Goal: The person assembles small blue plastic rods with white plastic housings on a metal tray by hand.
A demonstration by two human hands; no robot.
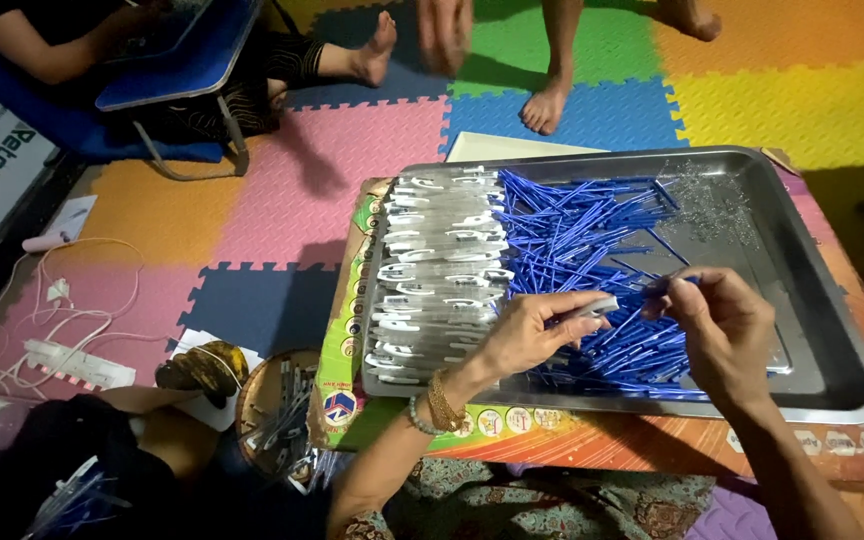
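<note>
Over the metal tray (pixel 832 350), the left hand (pixel 527 335) pinches a clear pen barrel (pixel 592 308) while the right hand (pixel 722 325) grips a blue refill (pixel 667 283) at its tip. Beneath them lie heaped blue refills (pixel 582 235) beside rows of clear barrels (pixel 437 265).

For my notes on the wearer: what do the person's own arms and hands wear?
Both forearms are bare, without sleeves. The left wrist carries gold bangles and a bracelet of pale beads. The right hand and its wrist show no jewellery and no glove.
</note>
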